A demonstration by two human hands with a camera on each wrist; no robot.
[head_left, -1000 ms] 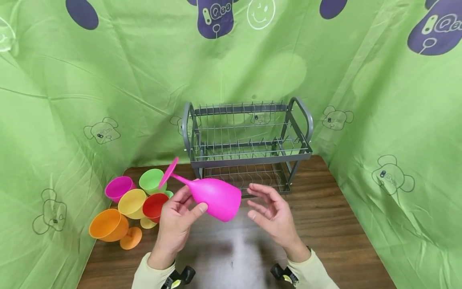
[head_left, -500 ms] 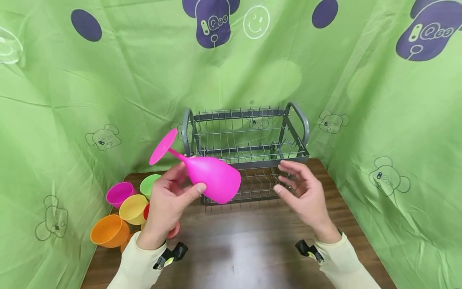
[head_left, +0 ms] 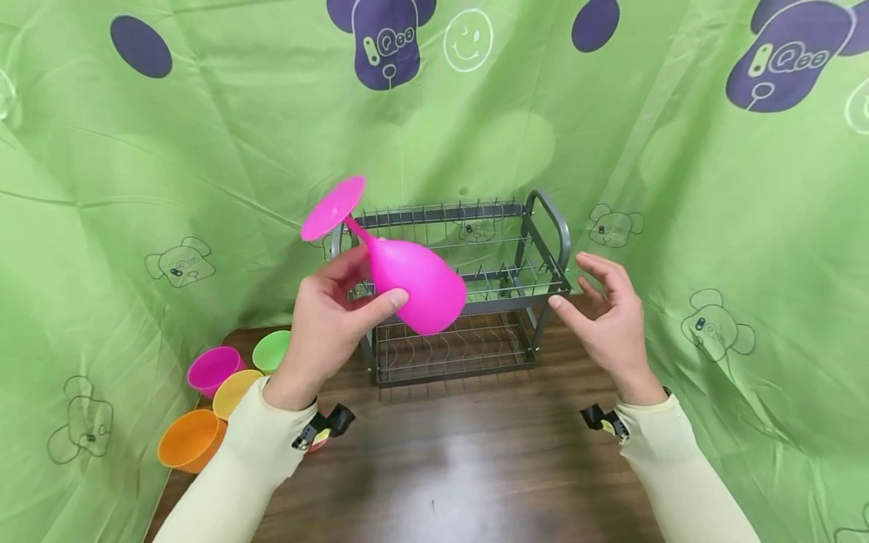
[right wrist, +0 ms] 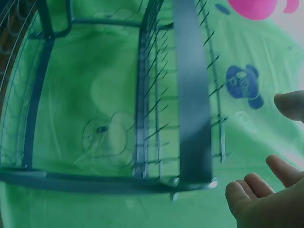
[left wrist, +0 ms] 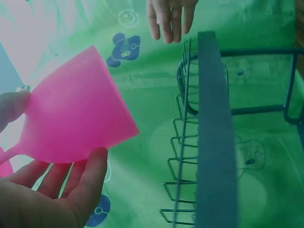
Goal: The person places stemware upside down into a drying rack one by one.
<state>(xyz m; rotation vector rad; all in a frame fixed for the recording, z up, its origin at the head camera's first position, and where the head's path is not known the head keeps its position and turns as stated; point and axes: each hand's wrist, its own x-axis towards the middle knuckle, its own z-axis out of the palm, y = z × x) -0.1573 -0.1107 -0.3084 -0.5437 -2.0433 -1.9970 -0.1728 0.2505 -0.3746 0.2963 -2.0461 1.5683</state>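
A bright pink plastic goblet (head_left: 417,285) is gripped around its bowl by my left hand (head_left: 331,320). It tilts mouth-down to the right, its round foot up at the left, and overlaps the left part of the grey two-tier dish rack (head_left: 502,303) in the head view. The left wrist view shows the goblet (left wrist: 78,111) between thumb and fingers, apart from the rack's front bar (left wrist: 216,128). My right hand (head_left: 611,324) is held near the rack's right end with fingers parted and nothing between them.
Several goblets stand at the table's left: a pink one (head_left: 216,371), an orange one (head_left: 192,439), a yellow one (head_left: 234,392) and a green one (head_left: 271,351), partly hidden by the left arm. Green printed cloth (head_left: 434,143) surrounds the wooden table (head_left: 434,452) on three sides.
My left hand has raised the pink goblet up toward the rack's upper tier, its mouth tipping further down. My right hand has moved right and up, to the rack's right end.
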